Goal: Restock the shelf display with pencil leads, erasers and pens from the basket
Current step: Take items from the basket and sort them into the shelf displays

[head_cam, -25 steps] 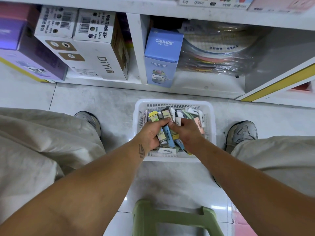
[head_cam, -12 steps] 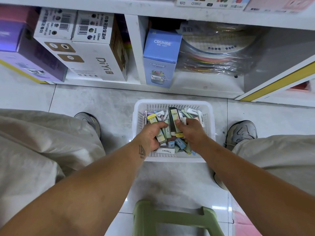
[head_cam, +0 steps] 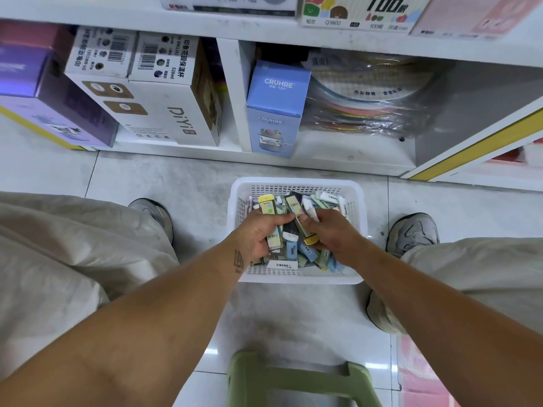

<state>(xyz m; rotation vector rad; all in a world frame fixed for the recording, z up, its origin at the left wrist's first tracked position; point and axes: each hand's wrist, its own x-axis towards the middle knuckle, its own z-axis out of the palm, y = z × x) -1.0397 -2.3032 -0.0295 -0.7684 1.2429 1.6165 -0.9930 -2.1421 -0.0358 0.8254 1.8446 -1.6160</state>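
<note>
Both my hands work the basket [head_cam: 296,183] at frame centre — left hand [head_cam: 258,233] and right hand [head_cam: 329,233] clamped on upright packs [head_cam: 293,205], long axes pointing up-frame toward the shelf [head_cam: 323,163].

One basket [head_cam: 296,183], two hands [head_cam: 258,233] [head_cam: 332,233], perhaps twenty-odd small packs [head_cam: 293,204].

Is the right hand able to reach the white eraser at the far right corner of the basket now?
Probably yes: the white eraser lies uncovered just beyond the right hand, but that hand already grips packets.
</note>
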